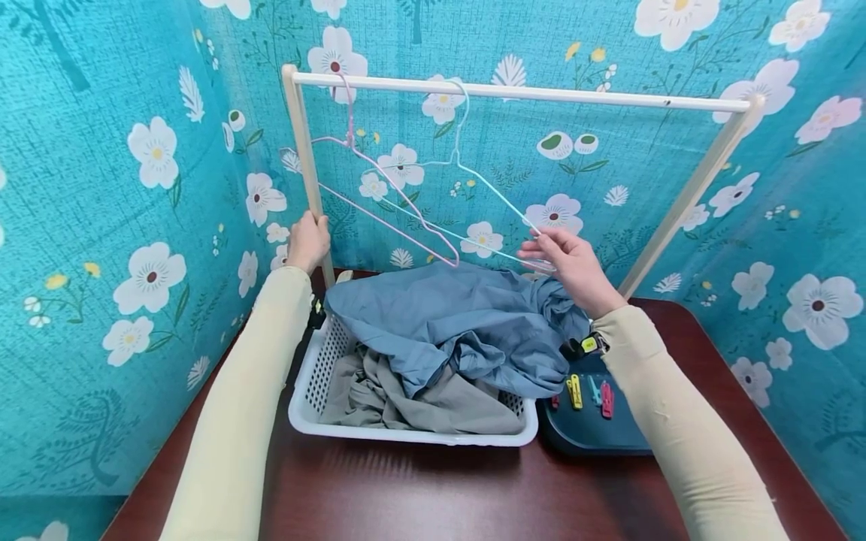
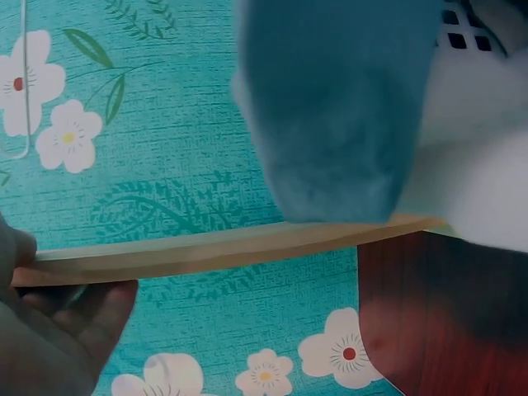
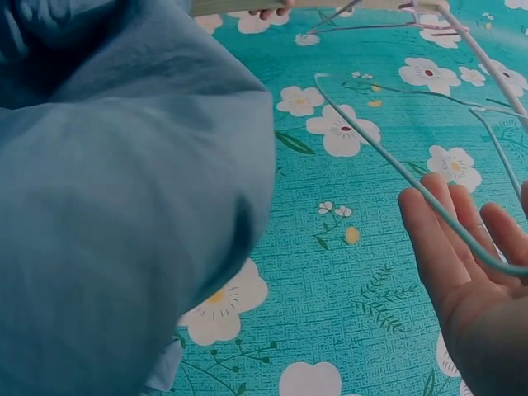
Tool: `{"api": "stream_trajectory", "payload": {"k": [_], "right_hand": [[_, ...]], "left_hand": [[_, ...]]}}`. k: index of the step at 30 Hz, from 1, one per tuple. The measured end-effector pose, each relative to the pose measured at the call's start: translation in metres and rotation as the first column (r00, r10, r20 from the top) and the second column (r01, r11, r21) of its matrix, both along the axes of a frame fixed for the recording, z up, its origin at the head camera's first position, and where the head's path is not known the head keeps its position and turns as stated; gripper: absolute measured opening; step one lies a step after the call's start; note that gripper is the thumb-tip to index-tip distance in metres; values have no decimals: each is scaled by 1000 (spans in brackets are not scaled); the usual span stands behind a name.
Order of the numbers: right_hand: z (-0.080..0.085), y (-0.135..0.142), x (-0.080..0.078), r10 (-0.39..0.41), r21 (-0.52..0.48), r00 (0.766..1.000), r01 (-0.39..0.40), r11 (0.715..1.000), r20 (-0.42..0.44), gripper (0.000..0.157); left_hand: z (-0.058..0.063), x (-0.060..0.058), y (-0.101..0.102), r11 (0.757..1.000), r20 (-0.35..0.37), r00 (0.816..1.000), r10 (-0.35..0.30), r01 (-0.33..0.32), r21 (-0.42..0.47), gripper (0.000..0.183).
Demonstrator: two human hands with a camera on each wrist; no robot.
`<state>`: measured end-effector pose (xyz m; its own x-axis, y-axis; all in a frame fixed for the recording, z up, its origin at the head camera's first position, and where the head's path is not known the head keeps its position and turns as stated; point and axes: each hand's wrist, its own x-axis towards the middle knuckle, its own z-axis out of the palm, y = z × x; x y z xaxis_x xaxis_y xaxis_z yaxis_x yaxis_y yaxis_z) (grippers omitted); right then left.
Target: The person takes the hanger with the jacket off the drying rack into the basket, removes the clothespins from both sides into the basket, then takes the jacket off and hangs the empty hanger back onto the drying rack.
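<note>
My left hand (image 1: 309, 242) grips the left wooden post (image 1: 306, 161) of a small clothes rack, its fingers wrapped round the post (image 2: 206, 257). At the other side, my right hand (image 1: 575, 269) holds the right end of a light blue hanger (image 1: 497, 194) by thumb and fingers. That hanger hooks over the white rail (image 1: 541, 93). In the right wrist view its wire (image 3: 386, 157) crosses the fingers; the thumb is mostly out of sight. A pink hanger (image 1: 350, 124) hangs nearer the left post. Neither hanger carries a garment.
Below the rail, a white basket (image 1: 413, 436) holds a blue cloth garment (image 1: 467, 300) heaped over a grey one (image 1: 399, 398). Beside it on the dark red table (image 1: 406, 488) is a dark tray (image 1: 602, 443) with several clips (image 1: 575, 391). Flowered turquoise cloth (image 1: 135, 225) surrounds the table.
</note>
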<state>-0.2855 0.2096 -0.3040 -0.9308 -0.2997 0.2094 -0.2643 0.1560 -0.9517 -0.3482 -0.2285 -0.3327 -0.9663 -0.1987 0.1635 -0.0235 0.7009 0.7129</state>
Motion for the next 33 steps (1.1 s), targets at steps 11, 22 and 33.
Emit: {"api": "stream_trajectory", "payload": {"k": [11,22,33], "right_hand": [[-4,5,6,18,80,999,-21,997,34,55],[-14,21,13,34,53,996,-39,998,87,57],[-25,48,18,-7,304,976,-62,951,219,60]], "left_hand": [[2,18,-6,991,103,986,-134,135,1,37],[-7,39,-16,981,254,951,-174,190,-40,56],[-5,58,-2,914,435,851,-295,385,-133,45]]}}
